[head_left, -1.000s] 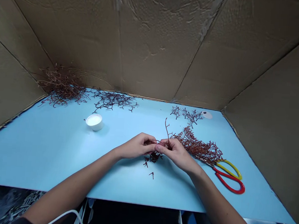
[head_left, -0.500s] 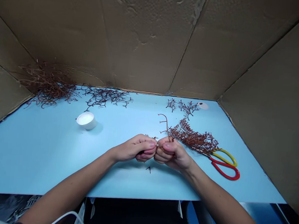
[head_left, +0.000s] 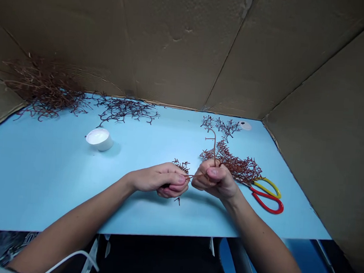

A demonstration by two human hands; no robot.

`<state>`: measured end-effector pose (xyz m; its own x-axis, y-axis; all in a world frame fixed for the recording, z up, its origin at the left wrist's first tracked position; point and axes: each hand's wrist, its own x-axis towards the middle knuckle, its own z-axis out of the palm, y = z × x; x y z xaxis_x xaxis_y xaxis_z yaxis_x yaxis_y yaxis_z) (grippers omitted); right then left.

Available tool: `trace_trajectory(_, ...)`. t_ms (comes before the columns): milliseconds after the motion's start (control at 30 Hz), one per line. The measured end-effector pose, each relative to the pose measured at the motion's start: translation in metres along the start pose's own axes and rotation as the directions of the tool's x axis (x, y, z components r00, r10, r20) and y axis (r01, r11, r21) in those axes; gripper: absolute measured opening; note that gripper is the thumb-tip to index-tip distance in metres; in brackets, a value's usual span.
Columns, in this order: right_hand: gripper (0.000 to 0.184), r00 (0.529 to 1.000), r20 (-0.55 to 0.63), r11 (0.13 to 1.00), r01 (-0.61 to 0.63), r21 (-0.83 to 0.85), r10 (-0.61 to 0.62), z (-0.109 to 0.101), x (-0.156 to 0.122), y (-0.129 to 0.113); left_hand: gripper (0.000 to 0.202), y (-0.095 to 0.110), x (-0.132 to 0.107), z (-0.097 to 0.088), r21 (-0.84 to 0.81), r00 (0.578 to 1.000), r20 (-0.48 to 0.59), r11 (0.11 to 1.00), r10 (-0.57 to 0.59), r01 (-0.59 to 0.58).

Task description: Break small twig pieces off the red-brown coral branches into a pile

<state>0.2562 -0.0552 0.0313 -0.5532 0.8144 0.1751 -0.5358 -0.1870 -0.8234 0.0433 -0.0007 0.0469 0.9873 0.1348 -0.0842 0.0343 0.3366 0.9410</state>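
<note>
A thin reddish-brown branched stem point(head_left: 214, 146) rises in a hook with short side prongs above my right hand point(head_left: 216, 179), which is closed around it. Fingers pressed together, my left hand point(head_left: 170, 180) pinches the near end of a thin strand that stretches across the small gap between my hands. How the strand joins the stem inside my grip is hidden. Just behind my left hand lies a small heap of short brown pieces point(head_left: 182, 165), partly covered by the hand. A loose forked bit point(head_left: 178, 200) lies in front of it.
Scissors point(head_left: 268, 196) with red and yellow handles lie right, against a pile of brown twiggy pieces point(head_left: 240, 167). Darker pieces point(head_left: 228, 127) lie behind, near a white disc point(head_left: 245, 125). Left are a white cup point(head_left: 100, 139), dark branched pieces point(head_left: 124, 109) and a tangled heap point(head_left: 51, 88). Cardboard walls point(head_left: 162, 60) enclose the table.
My hands have moved from touching to a small gap apart, exposing the strand between them. The stem's hooked top has swung right. The whole view has shifted slightly.
</note>
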Motion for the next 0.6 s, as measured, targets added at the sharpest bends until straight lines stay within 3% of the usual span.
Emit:
trace_trajectory(100,0.064,0.996,-0.090,0.995,-0.002,-0.101,-0.007,-0.010,-0.004,-0.012,0.056,0.001,-0.006,-0.009,0.009,1.000,-0.017,1.000,-0.024,0.024)
trace_trajectory(233,0.071,0.940,-0.304,0.976,0.095,-0.198,-0.153,-0.024,-0.009,-0.031,0.056,0.004,-0.013,-0.024,0.005,0.995,-0.101,1.000,-0.001,0.001)
trace_trajectory(300,0.069,0.949,-0.289,0.974,0.059,-0.217,-0.122,-0.026,-0.007,-0.033,0.053,0.002,-0.009,-0.026,0.076,0.989,-0.146,0.997,0.022,-0.011)
trace_trajectory(367,0.065,0.972,-0.226,0.976,0.021,-0.215,-0.070,-0.026,-0.003,-0.030,0.049,-0.005,-0.001,-0.023,0.284,0.975,-0.211,0.959,0.065,-0.002)
trace_trajectory(433,0.063,0.979,-0.196,0.976,0.019,-0.217,-0.062,-0.023,0.001,-0.025,0.044,-0.016,0.008,-0.019,0.577,0.939,-0.301,0.816,0.164,0.043)
trace_trajectory(500,0.062,0.977,-0.197,0.973,0.041,-0.227,-0.087,-0.022,0.004,-0.020,0.038,-0.028,0.016,-0.018,0.797,0.895,-0.338,0.594,0.291,0.108)
trace_trajectory(600,0.059,0.965,-0.235,0.966,0.053,-0.251,-0.114,-0.021,0.006,-0.016,0.033,-0.041,0.020,-0.020,0.928,0.871,-0.286,0.343,0.400,0.147)
